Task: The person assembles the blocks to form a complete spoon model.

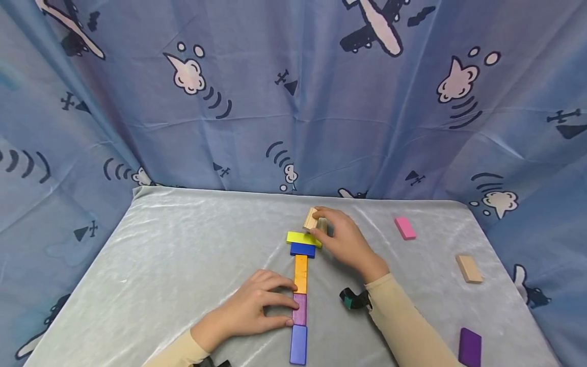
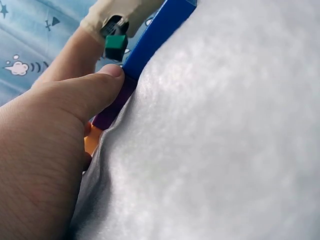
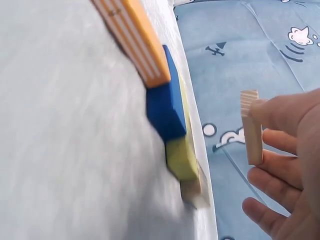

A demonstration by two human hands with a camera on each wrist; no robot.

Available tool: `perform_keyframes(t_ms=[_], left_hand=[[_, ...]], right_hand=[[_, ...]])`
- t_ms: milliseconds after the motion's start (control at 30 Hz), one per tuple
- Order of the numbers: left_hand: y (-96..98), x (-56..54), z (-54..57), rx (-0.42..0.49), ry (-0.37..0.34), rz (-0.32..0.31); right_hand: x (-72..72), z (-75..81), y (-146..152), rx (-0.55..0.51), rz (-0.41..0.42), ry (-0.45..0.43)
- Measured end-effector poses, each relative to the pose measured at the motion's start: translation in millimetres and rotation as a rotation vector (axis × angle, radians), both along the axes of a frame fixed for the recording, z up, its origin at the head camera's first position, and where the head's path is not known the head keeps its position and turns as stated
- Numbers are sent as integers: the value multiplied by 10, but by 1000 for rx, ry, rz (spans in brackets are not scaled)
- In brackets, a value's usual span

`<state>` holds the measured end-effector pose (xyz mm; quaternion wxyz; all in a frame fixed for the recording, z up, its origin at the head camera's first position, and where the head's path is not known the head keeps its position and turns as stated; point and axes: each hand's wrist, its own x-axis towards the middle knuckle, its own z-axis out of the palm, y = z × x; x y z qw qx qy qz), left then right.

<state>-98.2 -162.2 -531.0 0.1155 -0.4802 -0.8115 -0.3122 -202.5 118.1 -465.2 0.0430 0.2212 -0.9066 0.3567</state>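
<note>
My right hand pinches a plain wooden block between thumb and fingers, raised over the far end of a row of blocks. Behind it, partly covered by the hand, another plain wooden block lies against the yellow-green block. Nearer in the row come a dark blue block set crosswise, then lengthwise an orange block, a purple block and a lighter blue block. My left hand rests at the row's left side, its spread fingertips at the orange and purple blocks.
Toward the right of the grey cloth-covered table lie a pink block, a plain wooden block and a dark purple block, apart from each other. A blue patterned curtain hangs behind the table's far edge.
</note>
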Motion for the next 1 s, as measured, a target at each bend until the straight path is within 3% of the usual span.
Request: perform_keyframes(t_ms=[500,1000], left_hand=[[-13,-7,-19,5,15,-2],[-20,1,5,6,14,-3]], right_hand=[[-286,-108,-418,3,60,-62],[-342,-262,-513,60,75,-81]])
